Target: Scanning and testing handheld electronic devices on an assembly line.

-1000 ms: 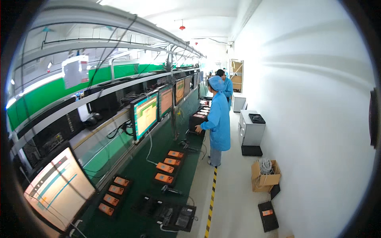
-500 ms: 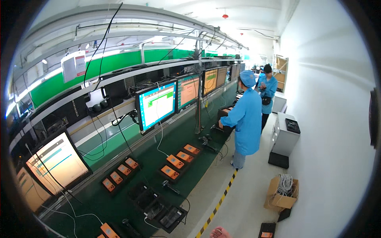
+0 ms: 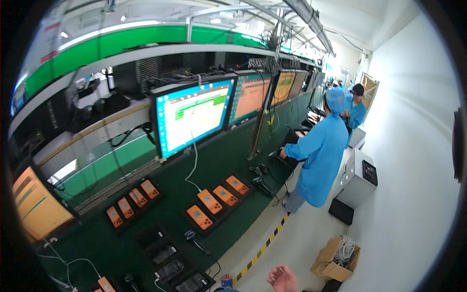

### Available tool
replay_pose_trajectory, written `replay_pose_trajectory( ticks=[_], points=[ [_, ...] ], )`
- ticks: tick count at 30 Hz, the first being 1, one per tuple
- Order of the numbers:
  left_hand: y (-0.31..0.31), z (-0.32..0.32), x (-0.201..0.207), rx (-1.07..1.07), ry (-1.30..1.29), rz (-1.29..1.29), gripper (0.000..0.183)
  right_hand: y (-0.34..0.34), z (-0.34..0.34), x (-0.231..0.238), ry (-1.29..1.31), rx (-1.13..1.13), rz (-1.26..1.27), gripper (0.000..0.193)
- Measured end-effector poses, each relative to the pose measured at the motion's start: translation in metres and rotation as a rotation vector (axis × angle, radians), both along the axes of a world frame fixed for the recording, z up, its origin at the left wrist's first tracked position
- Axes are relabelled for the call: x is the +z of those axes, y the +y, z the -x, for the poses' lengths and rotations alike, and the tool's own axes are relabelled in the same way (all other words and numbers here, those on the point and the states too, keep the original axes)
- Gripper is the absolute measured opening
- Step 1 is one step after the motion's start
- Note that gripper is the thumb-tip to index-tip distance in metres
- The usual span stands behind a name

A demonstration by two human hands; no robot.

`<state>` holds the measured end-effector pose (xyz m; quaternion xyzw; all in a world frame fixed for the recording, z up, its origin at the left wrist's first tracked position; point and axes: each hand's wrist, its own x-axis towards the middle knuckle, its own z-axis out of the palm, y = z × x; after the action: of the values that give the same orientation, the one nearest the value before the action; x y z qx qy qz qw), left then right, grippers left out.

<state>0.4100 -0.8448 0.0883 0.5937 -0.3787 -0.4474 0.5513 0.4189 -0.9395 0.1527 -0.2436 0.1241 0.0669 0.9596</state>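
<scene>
My right hand (image 3: 282, 279) shows at the lower edge, above the floor and to the right of the bench. Its fingers are loosely bent and apart, and I see nothing held in them. My left hand is out of the picture. Nearest on the bench is a black handheld scanner (image 3: 196, 242) with a cord. Behind it, a black tray holds several orange phones (image 3: 210, 201), one joined to a white cable. More orange phones (image 3: 137, 196) lie in a second tray to the left. Dark phones (image 3: 170, 268) sit in black trays at the near edge.
A row of lit monitors (image 3: 194, 114) stands along the green bench (image 3: 168, 194). Ahead, a co-worker in a blue coat (image 3: 318, 151) stands at the bench, another person (image 3: 356, 109) beyond. Right are a cabinet (image 3: 352, 177) and a cardboard box (image 3: 335, 260) of cables. Striped tape (image 3: 260, 253) marks the floor.
My view has shifted forward and tilted, bringing the bench and the co-worker closer. My right hand has come further up into the picture, and more of its fingers show.
</scene>
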Motion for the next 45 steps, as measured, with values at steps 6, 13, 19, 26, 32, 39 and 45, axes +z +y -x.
replay_pose_trajectory(
  ticks=[6, 13, 19, 26, 32, 39, 45],
  points=[
    [-0.028, -0.068, 0.024, -0.191, -0.023, -0.051, 0.048, 0.001, -0.112, 0.072, 0.092, 0.072, 0.558, 0.02],
    [-0.036, -0.153, -0.036, 0.142, 0.92, 0.24, 0.041, 0.014, -0.193, 0.058, -0.33, 0.422, 0.863, 0.024],
    [-0.077, -0.2, 0.028, 0.236, 0.71, 0.024, 0.036, -0.02, -0.186, 0.054, -0.502, 0.564, 0.846, 0.024],
    [-0.123, -0.219, 0.014, 0.105, 0.799, 0.019, 0.035, -0.106, -0.227, 0.091, -0.502, 0.571, 0.721, 0.025],
    [-0.177, -0.226, 0.036, -0.095, 0.038, 0.088, 0.046, -0.195, -0.264, 0.108, -0.132, 0.28, 0.3, 0.034],
    [-0.215, -0.225, 0.043, 0.124, -0.234, 0.157, 0.024, -0.218, -0.274, 0.131, -0.115, 0.186, 0.292, 0.038],
    [-0.204, -0.229, 0.05, 0.01, -0.121, 0.355, 0.022, -0.198, -0.281, 0.137, -0.075, 0.207, 0.33, 0.039]
  ],
)
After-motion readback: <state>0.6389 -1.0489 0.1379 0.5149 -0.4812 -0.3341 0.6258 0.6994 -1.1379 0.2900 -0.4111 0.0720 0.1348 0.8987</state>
